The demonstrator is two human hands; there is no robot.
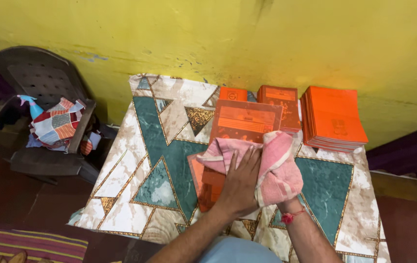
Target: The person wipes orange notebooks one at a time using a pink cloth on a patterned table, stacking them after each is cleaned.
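Both hands meet at table centre: left hand (pixel 240 182) lies flat on the book (pixel 213 182), right hand (pixel 286 202), cloth-wrapped, clutches the cloth (pixel 272 163); hard wiping could topple the stack (pixel 332 119) at two o'clock.

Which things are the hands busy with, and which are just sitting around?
Busy with:
- pink cloth, under the left hand, with the right hand wrapped inside it
- orange book beneath the cloth

Just sitting around:
- stack of orange books
- two smaller book piles
- chair with a patchwork cloth and spray bottle
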